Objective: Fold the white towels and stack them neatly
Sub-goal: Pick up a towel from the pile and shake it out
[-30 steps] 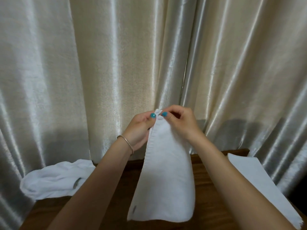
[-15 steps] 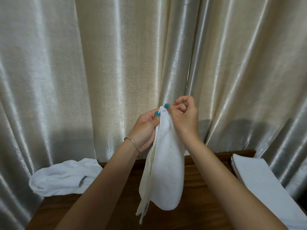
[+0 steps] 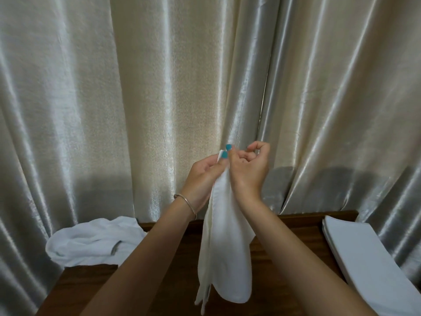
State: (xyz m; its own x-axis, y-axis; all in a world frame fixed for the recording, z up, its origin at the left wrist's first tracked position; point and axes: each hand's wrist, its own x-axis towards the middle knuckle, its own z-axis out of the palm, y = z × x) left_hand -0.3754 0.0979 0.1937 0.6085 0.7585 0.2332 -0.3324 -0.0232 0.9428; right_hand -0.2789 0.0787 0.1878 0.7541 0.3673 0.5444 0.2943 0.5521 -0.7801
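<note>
1. Since the earlier frames, the hanging towel [image 3: 224,252] has gone from a broad flat panel to a narrow, doubled strip, and the right hand [image 3: 249,169] has lifted slightly with its outer fingers now curled away from the cloth.
2. Grip now: the left hand [image 3: 202,176] pinches the towel's top corner between thumb and fingers. The right hand's thumb presses against the same top edge; its other fingers are curled, and whether they hold any cloth cannot be told.
3. Where the towel is: held in the air between both hands, above the desk [image 3: 173,281], its lower end dangling free and not resting on the wood.
4. Done so far, by my reading: a stack of folded towels [image 3: 369,265] lies flat at the right end of the desk, so several are finished.
5. Under way: the held towel looks folded lengthwise at least once; it probably needs further folds before it matches the stack.
6. Left: a crumpled pile of white towels [image 3: 95,240] sits at the left end of the desk, unfolded. I judge the task to be partway through.
</note>
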